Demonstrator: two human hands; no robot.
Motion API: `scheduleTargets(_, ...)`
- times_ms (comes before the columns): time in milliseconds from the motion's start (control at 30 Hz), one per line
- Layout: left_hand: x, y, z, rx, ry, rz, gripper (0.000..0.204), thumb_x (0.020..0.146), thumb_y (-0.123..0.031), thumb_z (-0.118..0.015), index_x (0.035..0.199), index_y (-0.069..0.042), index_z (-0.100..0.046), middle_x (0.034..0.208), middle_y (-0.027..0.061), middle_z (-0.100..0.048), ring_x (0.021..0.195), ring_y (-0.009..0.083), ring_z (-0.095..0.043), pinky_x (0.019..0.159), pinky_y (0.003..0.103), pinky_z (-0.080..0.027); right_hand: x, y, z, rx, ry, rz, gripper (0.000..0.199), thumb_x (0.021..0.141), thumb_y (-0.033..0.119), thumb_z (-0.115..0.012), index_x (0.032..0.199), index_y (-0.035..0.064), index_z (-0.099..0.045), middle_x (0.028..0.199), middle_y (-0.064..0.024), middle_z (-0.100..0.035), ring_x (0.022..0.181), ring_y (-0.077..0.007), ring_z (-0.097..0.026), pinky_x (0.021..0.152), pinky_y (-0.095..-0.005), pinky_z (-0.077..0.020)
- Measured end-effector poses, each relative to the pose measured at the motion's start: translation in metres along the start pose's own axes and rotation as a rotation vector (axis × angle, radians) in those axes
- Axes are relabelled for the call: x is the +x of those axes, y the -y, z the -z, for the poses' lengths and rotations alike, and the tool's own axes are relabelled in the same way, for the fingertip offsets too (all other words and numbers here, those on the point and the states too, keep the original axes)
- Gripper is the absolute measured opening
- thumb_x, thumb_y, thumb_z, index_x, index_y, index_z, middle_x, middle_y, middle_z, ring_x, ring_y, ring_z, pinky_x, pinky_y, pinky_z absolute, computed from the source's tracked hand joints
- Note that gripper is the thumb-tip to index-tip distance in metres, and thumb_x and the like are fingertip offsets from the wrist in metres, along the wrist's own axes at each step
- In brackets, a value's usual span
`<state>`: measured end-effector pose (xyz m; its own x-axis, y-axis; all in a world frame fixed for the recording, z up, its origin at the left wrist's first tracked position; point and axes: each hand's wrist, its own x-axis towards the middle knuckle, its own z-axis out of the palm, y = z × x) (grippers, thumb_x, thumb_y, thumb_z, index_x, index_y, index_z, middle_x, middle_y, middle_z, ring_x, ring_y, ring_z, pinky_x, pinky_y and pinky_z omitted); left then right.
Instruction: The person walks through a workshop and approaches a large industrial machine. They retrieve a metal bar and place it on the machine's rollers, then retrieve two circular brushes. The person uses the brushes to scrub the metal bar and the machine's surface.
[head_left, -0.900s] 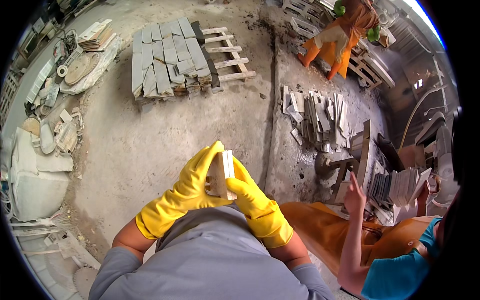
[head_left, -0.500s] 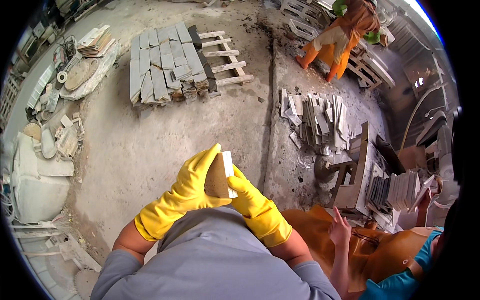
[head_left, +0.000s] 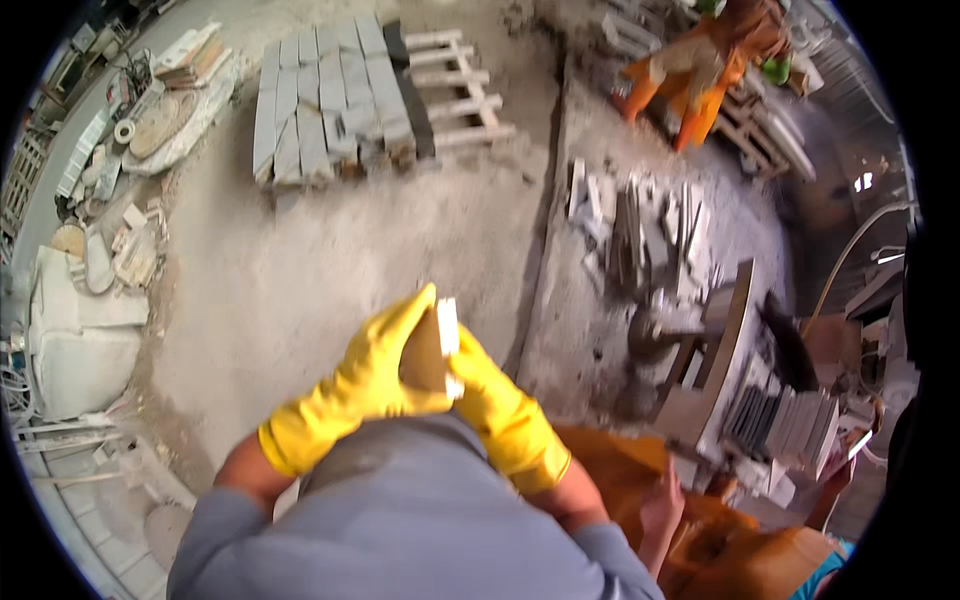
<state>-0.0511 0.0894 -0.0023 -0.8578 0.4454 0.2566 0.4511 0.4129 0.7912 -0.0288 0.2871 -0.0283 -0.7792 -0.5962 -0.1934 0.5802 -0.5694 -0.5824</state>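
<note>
Both gloved hands, left hand [head_left: 375,375] and right hand [head_left: 490,395], are gripping a small stone slab [head_left: 432,345] above the dusty floor [head_left: 300,290]; slick rubber risks dropping it.

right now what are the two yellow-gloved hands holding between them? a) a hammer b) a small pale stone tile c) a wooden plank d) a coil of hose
b: the left hand and right hand both grip a small pale stone tile, thin white edge showing, above the dusty floor.
</note>
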Motion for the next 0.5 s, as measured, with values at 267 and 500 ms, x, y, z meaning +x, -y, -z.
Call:
scheduleTargets(267, -0.017, 0.033, 0.045, 0.01, -0.108, 0.078, 0.124, 0.063, -0.038, -0.105, 0.159, 0.006, -0.04, 0.145, 0.0276, -0.06, 0.13, 0.041, -0.065, 0.106, 0.047, -0.055, 0.058, 0.004, -0.028, -0.068, 0.046, -0.171, 0.098, 0.097, 0.052, -0.076, 0.17, 0.0079, -0.026, 0.162, -0.0152, -0.046, 0.144, -0.0327, -0.053, 0.12, -0.0497, -0.043)
scheduleTargets(500, -0.052, 0.092, 0.122, -0.114, -0.198, 0.098, 0.123, 0.065, -0.043, -0.103, 0.159, 0.005, -0.041, 0.144, 0.0283, -0.061, 0.131, 0.0428, -0.063, 0.11, 0.047, -0.052, 0.141, -0.035, -0.089, -0.115, 0.007, -0.254, 0.11, 0.085, 0.062, -0.084, 0.166, 0.0059, -0.033, 0.155, -0.0133, -0.053, 0.142, -0.0277, -0.054, 0.12, -0.0465, -0.0443)
